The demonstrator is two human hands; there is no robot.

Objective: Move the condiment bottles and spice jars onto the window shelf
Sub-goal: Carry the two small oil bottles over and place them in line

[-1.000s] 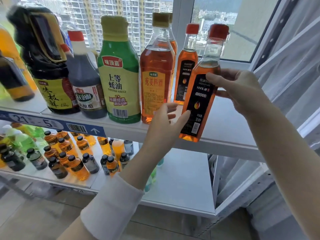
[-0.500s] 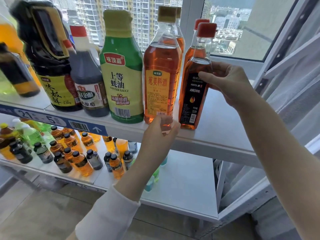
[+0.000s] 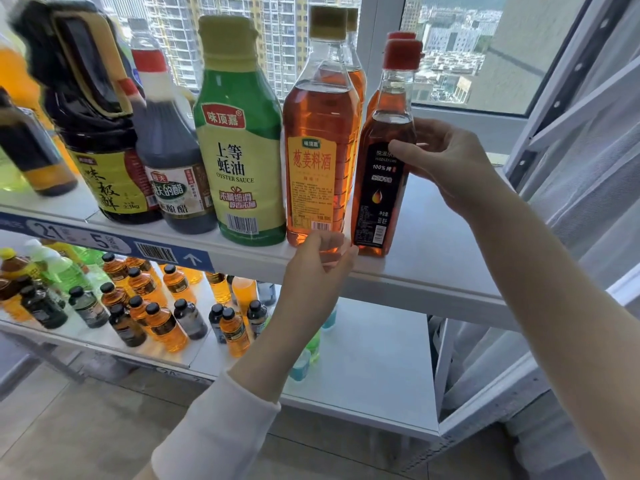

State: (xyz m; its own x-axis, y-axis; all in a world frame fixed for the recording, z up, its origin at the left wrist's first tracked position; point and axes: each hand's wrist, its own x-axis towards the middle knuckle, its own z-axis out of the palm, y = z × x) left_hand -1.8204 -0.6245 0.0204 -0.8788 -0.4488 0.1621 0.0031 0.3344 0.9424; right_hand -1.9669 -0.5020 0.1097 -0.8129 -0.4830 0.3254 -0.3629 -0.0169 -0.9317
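Red-capped amber oil bottle (image 3: pixel 381 188): standing on white window shelf (image 3: pixel 436 237), just right of tall amber cooking-wine bottle (image 3: pixel 318 133). My right grip (image 3: pixel 446 168) is clasping it, my left grip (image 3: pixel 320 263) pinching that neighbour's base. Best: letting go slowly.

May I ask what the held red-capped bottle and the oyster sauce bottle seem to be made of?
The held bottle: clear glass or hard plastic, glossy, liquid showing through. The oyster sauce bottle: likely opaque plastic under a glossy green printed wrap.

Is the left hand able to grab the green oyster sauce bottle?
Probably yes: the left hand is at the shelf, and the green oyster sauce bottle stands nearby in front, nothing blocking it.
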